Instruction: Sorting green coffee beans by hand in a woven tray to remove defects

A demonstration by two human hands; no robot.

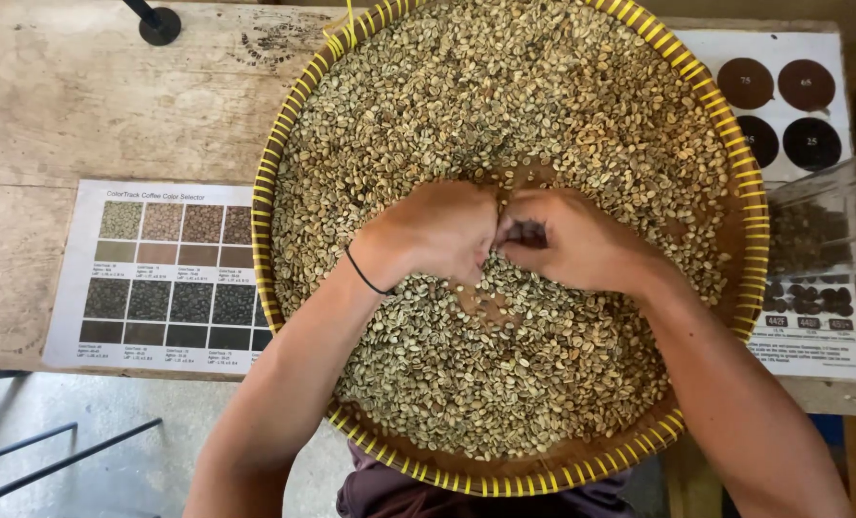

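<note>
Green coffee beans (504, 115) are filling the round woven tray (272, 182) with its yellow-laced rim, sitting on the wooden table (82, 96) in the head view. Both hands are meeting at the tray's centre, knuckles touching. Left hand (437, 235) is curling loosely over the beans, a black band (365, 273) circling its wrist. Right hand (572, 240) is pinching its fingertips together down in the beans; what it grips I cannot tell. Colour charts are lying at nine o'clock (169, 278) and two o'clock (783, 96).
</note>
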